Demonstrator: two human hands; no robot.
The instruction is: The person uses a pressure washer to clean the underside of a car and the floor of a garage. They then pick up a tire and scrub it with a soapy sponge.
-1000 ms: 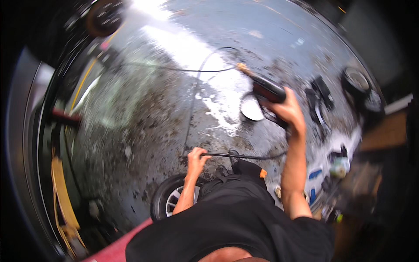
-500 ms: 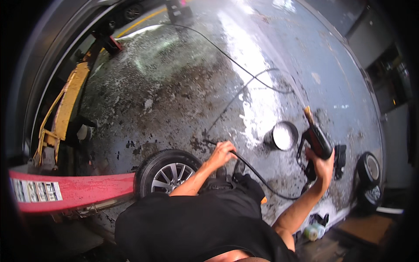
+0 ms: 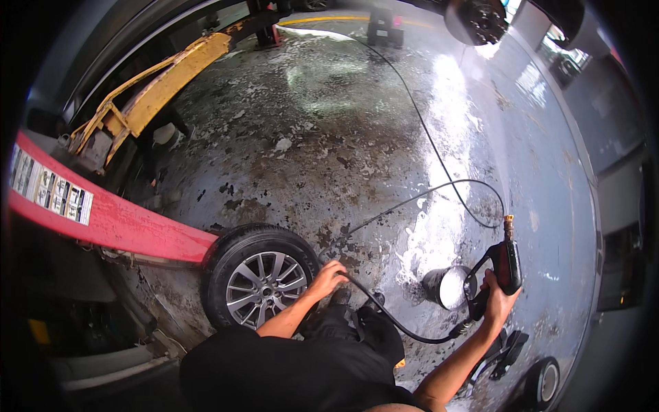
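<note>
My right hand (image 3: 500,302) is closed round the grip of a black pressure washer gun (image 3: 507,269) with a brass-coloured nozzle. A misty water jet (image 3: 500,161) leaves the nozzle, aimed away from me over the floor. In my left hand (image 3: 328,278) is the black hose (image 3: 395,321), which loops in front of my legs and joins the gun's lower end. A bucket (image 3: 453,288) with white foam in it stands beside the gun, partly hidden by it. Close to my left forearm is a wheel (image 3: 264,285) with a black tyre and silver spokes.
A red lift arm (image 3: 130,209) reaches the wheel from the left; a yellow lift arm (image 3: 165,89) lies farther off. More hose (image 3: 422,117) curls across the wet, stained floor (image 3: 322,158). Another wheel (image 3: 547,382) stands at lower right. A dark round part (image 3: 475,19) hangs at the top.
My view has turned to the right, so the floor things sit differently. The gun has swung from pointing forward-left to pointing nearly straight ahead, still spraying. Both hands keep their holds.
</note>
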